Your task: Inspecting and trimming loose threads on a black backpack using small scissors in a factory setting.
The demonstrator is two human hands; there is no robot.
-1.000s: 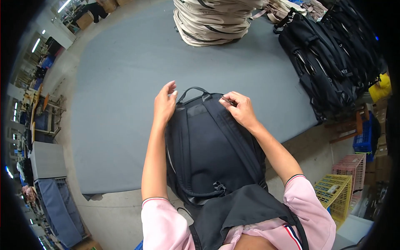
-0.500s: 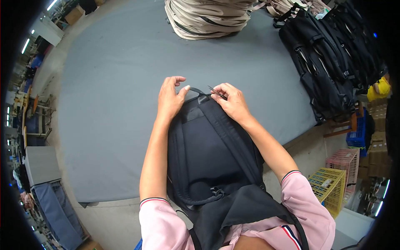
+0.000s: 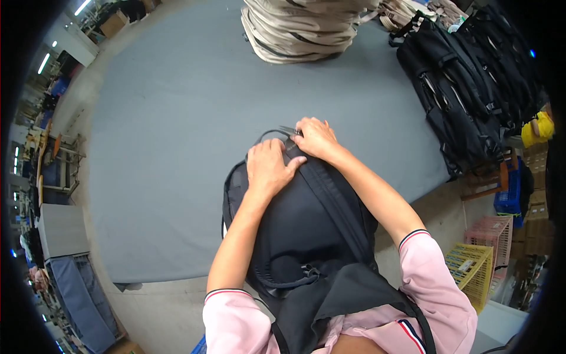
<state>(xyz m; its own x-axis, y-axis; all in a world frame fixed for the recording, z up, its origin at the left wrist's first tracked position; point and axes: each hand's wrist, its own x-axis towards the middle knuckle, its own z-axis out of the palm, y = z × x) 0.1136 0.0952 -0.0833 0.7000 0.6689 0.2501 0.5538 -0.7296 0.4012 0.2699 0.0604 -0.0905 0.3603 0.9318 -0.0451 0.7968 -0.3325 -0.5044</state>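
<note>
A black backpack (image 3: 295,218) lies with its strap side up, its top on the grey table and its lower end toward my body. My left hand (image 3: 270,167) rests on its upper panel beside the top handle (image 3: 268,133), thumb stretched out to the right over the strap. In my right hand (image 3: 316,138), at the top edge near the handle, is a small pair of thread snips (image 3: 288,129). Their thin dark blades point left, just above the handle's right end. My fingers hide most of the snips' grip.
A stack of beige fabric pieces (image 3: 300,29) stands at the table's (image 3: 177,147) far side. Several black backpacks (image 3: 454,94) lie along the right edge. Beyond it are a blue crate (image 3: 508,192), a yellow basket (image 3: 474,268) and a pink basket (image 3: 495,233) on the floor.
My left hand has come off the top handle and moved down and right onto the backpack's upper panel. My right hand has shifted slightly left with the snips.
</note>
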